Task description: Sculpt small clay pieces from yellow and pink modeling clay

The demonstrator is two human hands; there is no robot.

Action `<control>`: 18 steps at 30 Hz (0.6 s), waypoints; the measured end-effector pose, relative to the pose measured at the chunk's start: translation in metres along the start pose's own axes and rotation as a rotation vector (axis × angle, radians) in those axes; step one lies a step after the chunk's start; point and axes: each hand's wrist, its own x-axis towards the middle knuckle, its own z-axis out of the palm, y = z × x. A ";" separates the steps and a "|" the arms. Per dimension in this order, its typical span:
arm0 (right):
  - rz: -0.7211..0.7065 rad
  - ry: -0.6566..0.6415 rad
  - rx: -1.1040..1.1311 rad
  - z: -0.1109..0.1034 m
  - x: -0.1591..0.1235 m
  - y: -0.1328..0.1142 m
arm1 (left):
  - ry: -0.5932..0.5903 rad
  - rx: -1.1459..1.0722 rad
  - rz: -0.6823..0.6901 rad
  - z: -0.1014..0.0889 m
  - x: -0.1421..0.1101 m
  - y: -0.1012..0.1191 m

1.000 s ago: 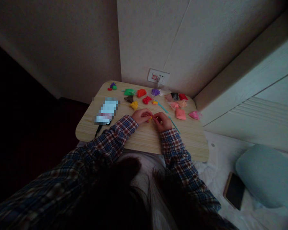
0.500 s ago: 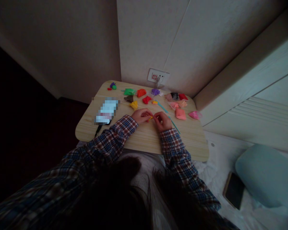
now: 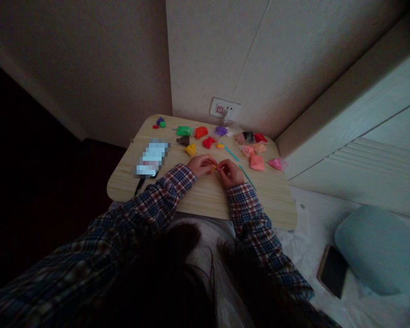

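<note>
Over the middle of the small wooden table (image 3: 205, 196), my left hand (image 3: 202, 165) pinches a small piece of yellow modelling clay (image 3: 214, 168). My right hand (image 3: 230, 173) meets it from the right, its thumb and fingertips closed on the same piece. The fingers partly hide the clay, so its shape is unclear. Just beyond the hands lie a small orange-yellow lump (image 3: 220, 146), a yellow clay packet (image 3: 190, 150) and a red clay packet (image 3: 209, 142). A teal modelling tool (image 3: 248, 178) lies right beside my right hand, and a second teal tool (image 3: 230, 151) lies behind it.
A lit phone (image 3: 152, 158) with a cable stands at the table's left. Several clay packets line the back, among them green (image 3: 184, 131) and salmon (image 3: 257, 161). Small shaped clay pieces (image 3: 161, 123) sit at the back left. A wall socket (image 3: 225, 108) is behind the table.
My right hand has shifted very slightly left, closing the small gap to my left fingertips at the yellow clay. Everything else stays in place.
</note>
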 end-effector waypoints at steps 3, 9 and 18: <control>0.010 -0.008 -0.005 0.001 0.000 0.000 | -0.005 0.000 0.003 0.000 0.000 -0.001; 0.003 -0.001 -0.007 0.000 0.000 -0.002 | -0.010 -0.003 0.016 -0.001 0.000 0.000; 0.036 0.017 -0.019 -0.006 0.002 -0.006 | -0.004 -0.012 0.021 -0.001 -0.001 0.000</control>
